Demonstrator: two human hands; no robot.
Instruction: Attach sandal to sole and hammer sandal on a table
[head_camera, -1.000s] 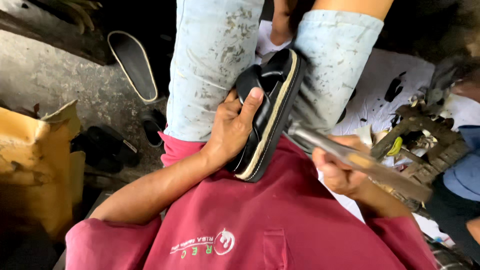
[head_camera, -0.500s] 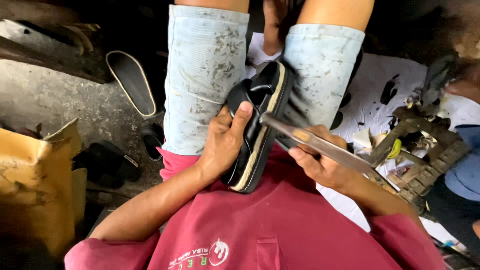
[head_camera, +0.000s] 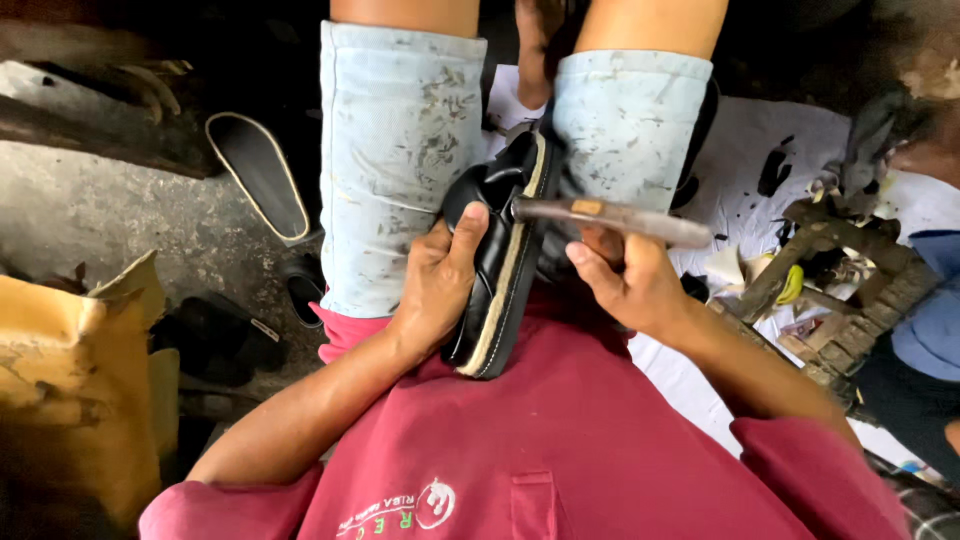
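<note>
Wedged between the knees in pale, smudged denim, the black sandal (head_camera: 500, 270) stands on edge, its tan stitched sole rim facing right. The left hand (head_camera: 435, 285) wraps its glossy strap side, thumb pressed on top. The right hand (head_camera: 625, 280) is closed around a worn wooden-handled tool (head_camera: 610, 215), whose tip meets the rim. A loose sole (head_camera: 260, 175) lies on the rough concrete floor (head_camera: 110, 220), well apart to the left.

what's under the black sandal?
The black sandal stands on edge between the knees in pale shorts, steadied by the left hand. Its lower end rests on the red shirt. Its far side is hidden.
</note>
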